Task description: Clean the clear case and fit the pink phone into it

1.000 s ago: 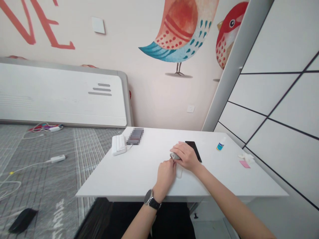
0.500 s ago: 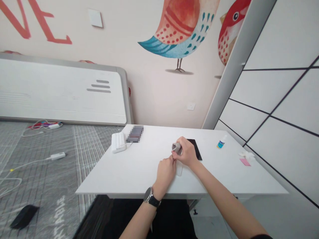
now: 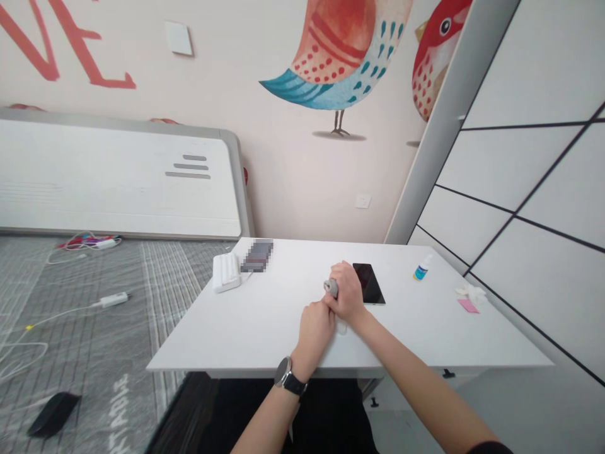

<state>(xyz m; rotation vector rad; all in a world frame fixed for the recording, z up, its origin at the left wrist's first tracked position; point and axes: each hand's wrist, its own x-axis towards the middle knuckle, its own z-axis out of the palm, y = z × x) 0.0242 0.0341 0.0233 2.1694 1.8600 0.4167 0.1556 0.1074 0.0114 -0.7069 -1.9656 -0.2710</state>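
My right hand (image 3: 347,293) is closed around a small grey rolled piece (image 3: 331,287), perhaps cloth; its rolled end shows at the left of the fingers. Against it, my left hand (image 3: 316,326) rests with its fingers curled in, and what they hold, if anything, is hidden. A clear, pale-edged object (image 3: 341,327) peeks out below my right hand, mostly covered, so its kind cannot be told. Just right of my right hand lies a black tablet (image 3: 370,284), flat on the white table (image 3: 246,334).
At the table's back left are a white keyboard-like block (image 3: 226,272) and a pixelated dark item (image 3: 258,255). Toward the right stand a small bottle with a blue label (image 3: 422,268), crumpled white tissue (image 3: 471,293) and a pink slip (image 3: 468,306). Cables (image 3: 75,310) lie on the floor.
My right hand has turned and closed more tightly over the grey piece, whose open rolled end now looks narrower. More of the tablet shows. My left hand stays almost in place.
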